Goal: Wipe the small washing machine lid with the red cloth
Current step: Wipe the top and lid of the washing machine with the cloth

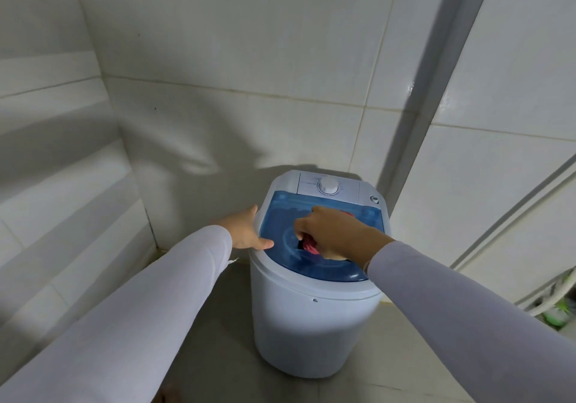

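Observation:
A small white washing machine [311, 315] stands on the floor in a tiled corner. Its translucent blue lid [282, 220] is closed on top. My right hand [335, 232] presses on the middle of the lid, closed around a bunched red cloth [310, 245] that shows below the fingers and peeks out behind the knuckles. My left hand [244, 231] lies flat against the machine's left rim, thumb resting on the lid's edge, holding nothing. Both arms wear white sleeves.
A white control panel with a round dial [328, 185] sits behind the lid. Tiled walls close in on the left and behind. A pale vertical pipe or frame [436, 69] runs up on the right. A hose and green items [558, 309] lie at far right.

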Tool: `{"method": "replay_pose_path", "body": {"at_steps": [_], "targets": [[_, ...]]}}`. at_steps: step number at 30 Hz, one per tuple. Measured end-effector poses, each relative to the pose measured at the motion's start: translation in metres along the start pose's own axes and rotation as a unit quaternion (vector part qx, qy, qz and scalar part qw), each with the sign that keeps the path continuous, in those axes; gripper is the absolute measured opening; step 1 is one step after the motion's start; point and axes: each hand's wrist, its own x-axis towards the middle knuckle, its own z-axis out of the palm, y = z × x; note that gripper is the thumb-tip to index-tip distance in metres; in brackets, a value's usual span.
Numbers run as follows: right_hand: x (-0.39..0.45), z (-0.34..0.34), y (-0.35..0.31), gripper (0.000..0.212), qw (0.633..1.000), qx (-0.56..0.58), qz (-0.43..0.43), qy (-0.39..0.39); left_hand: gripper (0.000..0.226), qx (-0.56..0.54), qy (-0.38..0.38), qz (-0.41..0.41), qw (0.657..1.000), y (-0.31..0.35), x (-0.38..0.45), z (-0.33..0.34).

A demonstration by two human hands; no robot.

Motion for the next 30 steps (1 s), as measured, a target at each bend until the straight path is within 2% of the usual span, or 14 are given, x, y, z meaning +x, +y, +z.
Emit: {"method": "replay_pose_path", "body": {"at_steps": [8,13,16,22,30], "targets": [[-0.001,0.005,0.008,0.026,0.997,0.067,0.022,-0.030,0.094,-0.003,-0.002,-0.002,1.000,0.001,0.000,0.000],[-0.006,0.001,0.012,0.023,0.995,0.016,0.045,-0.093,0.089,0.002,0.011,-0.007,1.000,0.000,-0.001,0.003],[-0.004,0.002,0.015,0.025,0.992,0.004,0.068,-0.104,0.092,0.017,0.019,-0.007,1.000,0.000,-0.001,0.003],[0.002,0.003,0.005,0.028,0.994,-0.040,0.047,-0.091,0.086,0.050,0.017,0.009,0.999,0.001,0.004,0.005],[0.001,0.008,0.004,0.019,0.994,0.092,0.061,0.015,0.091,0.039,0.004,0.021,0.999,0.001,0.007,0.003]]}}
